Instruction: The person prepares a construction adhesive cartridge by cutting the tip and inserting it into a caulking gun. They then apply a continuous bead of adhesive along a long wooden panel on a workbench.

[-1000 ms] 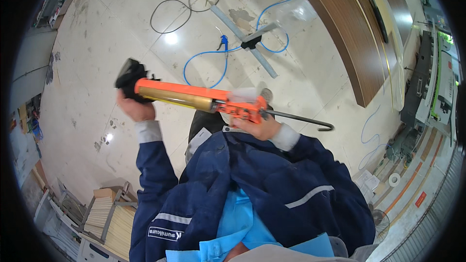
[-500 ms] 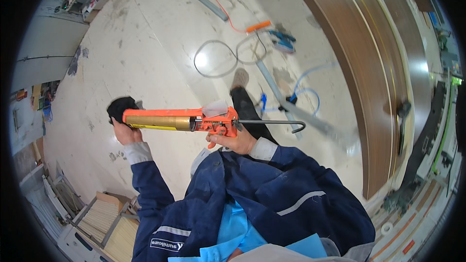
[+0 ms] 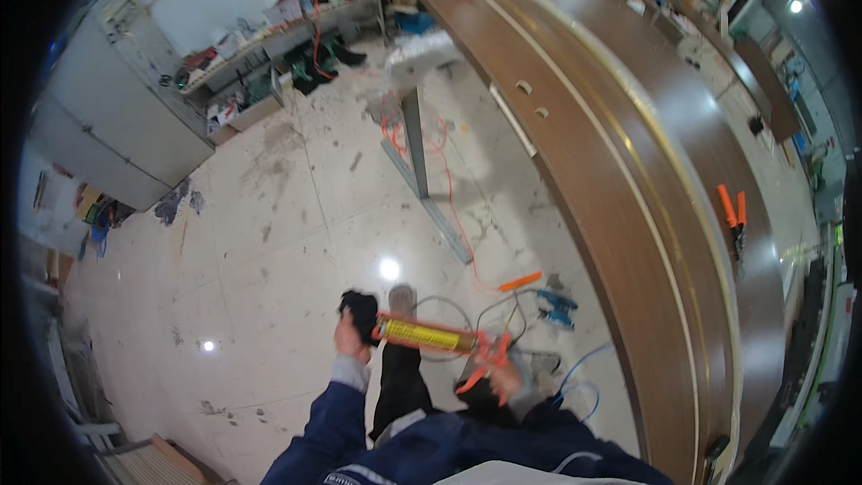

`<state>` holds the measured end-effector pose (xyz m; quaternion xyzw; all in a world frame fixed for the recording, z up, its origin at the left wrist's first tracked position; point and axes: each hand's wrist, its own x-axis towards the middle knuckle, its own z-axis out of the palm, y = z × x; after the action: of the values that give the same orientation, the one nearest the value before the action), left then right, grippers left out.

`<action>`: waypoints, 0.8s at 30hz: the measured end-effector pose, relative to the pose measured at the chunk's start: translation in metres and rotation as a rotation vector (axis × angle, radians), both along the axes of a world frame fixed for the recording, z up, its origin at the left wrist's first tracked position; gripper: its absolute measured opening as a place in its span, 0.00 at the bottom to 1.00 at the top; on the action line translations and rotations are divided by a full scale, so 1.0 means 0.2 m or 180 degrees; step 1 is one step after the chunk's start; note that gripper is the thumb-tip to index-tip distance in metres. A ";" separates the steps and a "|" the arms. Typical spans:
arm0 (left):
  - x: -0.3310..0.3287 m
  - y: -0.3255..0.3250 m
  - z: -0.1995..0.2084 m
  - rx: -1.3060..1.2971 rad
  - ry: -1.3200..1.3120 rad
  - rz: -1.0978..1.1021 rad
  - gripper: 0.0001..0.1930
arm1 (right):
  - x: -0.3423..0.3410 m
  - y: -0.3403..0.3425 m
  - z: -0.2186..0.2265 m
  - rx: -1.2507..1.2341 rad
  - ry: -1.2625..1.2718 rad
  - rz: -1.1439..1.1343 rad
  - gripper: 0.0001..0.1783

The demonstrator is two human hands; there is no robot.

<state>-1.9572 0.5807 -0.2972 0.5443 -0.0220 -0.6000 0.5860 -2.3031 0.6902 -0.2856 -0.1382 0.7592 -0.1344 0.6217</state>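
An orange caulking gun (image 3: 490, 348) lies slantwise in front of me, with a yellow-labelled cartridge (image 3: 427, 335) in its cradle. My right hand (image 3: 505, 379) is closed around the gun's handle at its right end, somewhat smeared by motion. At the gun's left, front end, my left hand (image 3: 351, 338) is closed on a wad of black cloth (image 3: 361, 313). That cloth sits against the tip and hides the nozzle. The gun is held over my legs, off the floor.
A long brown panel (image 3: 575, 166) runs down the right side, with orange-handled pliers (image 3: 734, 216) on it. On the floor lie a blue power tool (image 3: 558, 307), an orange bar (image 3: 519, 282), cables and a blue hose (image 3: 566, 388). A metal stand (image 3: 413, 144) stands ahead; a grey cabinet (image 3: 135, 117) is far left.
The view has swung up and ahead, bringing more panel and the back shelf into sight. Both hands and the gun sit lower in view, and the gun now slopes down toward the right.
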 end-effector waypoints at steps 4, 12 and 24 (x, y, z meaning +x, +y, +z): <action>-0.11 -0.64 -0.30 0.0173 -0.0631 -0.0817 0.23 | -0.09 -0.36 -0.28 0.0018 0.0165 -0.0108 0.29; -0.52 -1.56 -1.31 0.0538 0.0583 -0.0620 0.21 | -0.15 -1.08 -0.98 -0.0496 0.0462 -0.1752 0.39; -1.09 -1.93 -2.92 0.1048 -0.0536 -0.2071 0.17 | -0.86 -1.49 -2.61 0.0156 0.2354 -0.0408 0.52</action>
<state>-2.1761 0.1943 -0.8819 0.6432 -0.1451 -0.7034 0.2654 -2.4746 0.3930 -0.8079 -0.1146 0.9425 -0.0959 0.2990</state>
